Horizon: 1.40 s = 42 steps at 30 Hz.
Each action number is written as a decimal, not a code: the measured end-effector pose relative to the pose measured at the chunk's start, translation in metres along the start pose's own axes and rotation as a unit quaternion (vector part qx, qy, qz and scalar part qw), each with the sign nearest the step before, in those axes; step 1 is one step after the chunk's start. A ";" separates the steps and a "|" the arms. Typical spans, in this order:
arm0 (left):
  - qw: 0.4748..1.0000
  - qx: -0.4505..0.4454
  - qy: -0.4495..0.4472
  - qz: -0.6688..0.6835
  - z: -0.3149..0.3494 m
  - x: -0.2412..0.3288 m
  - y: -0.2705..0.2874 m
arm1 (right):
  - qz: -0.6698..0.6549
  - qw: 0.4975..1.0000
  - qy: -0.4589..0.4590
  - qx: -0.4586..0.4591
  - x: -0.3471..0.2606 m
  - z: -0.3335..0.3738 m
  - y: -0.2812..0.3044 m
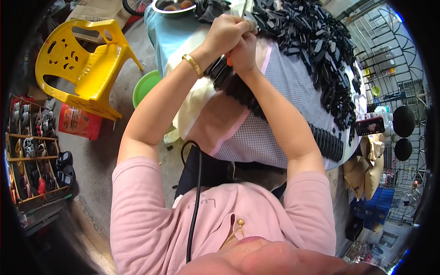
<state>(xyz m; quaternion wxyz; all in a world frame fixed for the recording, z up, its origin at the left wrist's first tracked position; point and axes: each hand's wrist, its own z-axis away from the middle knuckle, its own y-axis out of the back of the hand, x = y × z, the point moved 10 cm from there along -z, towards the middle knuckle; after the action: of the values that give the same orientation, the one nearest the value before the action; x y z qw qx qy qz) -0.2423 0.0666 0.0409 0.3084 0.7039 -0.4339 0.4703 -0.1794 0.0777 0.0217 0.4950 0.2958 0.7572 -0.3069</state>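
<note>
My left hand (227, 34), with a gold bracelet (192, 65) at its wrist, is closed at the far side of the cloth-covered table. Pressed against it, my right hand (244, 51) is closed too. An orange handle end (229, 61) sticks out below my right hand, and a thin pale strip (244, 10) shows beyond the fingers; I cannot tell whether they are one tool. Whatever my left fingers grip is hidden. Beside my hands, on the right, lies a large heap of small black plastic pieces (316, 46). A row of black pieces (238, 91) lies under my forearms.
Another neat black row (327, 144) lies at the table's near right edge. A metal bowl (174, 10) stands at the back left. On the floor at left are a yellow chair (87, 68), a green basin (145, 87) and a red bucket (79, 121). A black cable (196, 206) hangs before me.
</note>
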 end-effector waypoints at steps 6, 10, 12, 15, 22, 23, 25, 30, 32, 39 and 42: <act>0.999 -0.009 0.028 -0.034 -0.012 -0.006 0.006 | -0.042 0.999 0.003 -0.025 0.007 -0.015 -0.005; 0.997 -0.022 0.057 -0.044 -0.024 0.009 0.010 | -0.016 0.998 0.053 -0.037 -0.007 -0.031 -0.008; 0.999 -0.014 0.027 -0.029 -0.030 -0.015 0.013 | -0.077 0.995 0.034 -0.047 0.009 -0.032 -0.010; 1.000 -0.003 -0.007 -0.005 -0.022 -0.016 0.014 | -0.040 0.998 0.040 -0.024 0.005 -0.025 -0.009; 0.997 -0.013 0.048 -0.065 -0.023 -0.005 0.019 | -0.073 0.996 0.039 -0.043 0.006 -0.034 -0.017; 0.996 -0.020 0.059 -0.060 -0.023 0.000 0.022 | -0.088 0.994 0.046 -0.053 0.006 -0.034 -0.020; 0.995 -0.022 0.078 -0.057 -0.025 -0.003 0.028 | -0.080 0.994 0.050 -0.051 0.009 -0.035 -0.025; 0.996 -0.022 -0.003 -0.091 -0.024 0.007 0.014 | -0.031 0.995 0.088 -0.033 0.008 -0.037 -0.008; 0.995 -0.030 0.041 -0.086 -0.027 0.000 0.014 | 0.013 0.990 0.130 0.058 0.012 -0.044 0.004; 0.999 0.000 0.041 0.017 -0.026 -0.019 0.042 | -0.041 0.995 0.064 -0.057 0.009 -0.038 -0.037; 1.000 0.002 0.007 -0.022 -0.033 0.008 0.037 | -0.070 0.993 0.074 -0.053 -0.006 -0.048 -0.032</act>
<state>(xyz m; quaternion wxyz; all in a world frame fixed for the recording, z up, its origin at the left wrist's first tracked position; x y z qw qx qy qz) -0.2874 0.0762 0.0615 0.3202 0.7107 -0.4152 0.4690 -0.2284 0.0925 0.0483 0.4299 0.2368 0.8259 -0.2775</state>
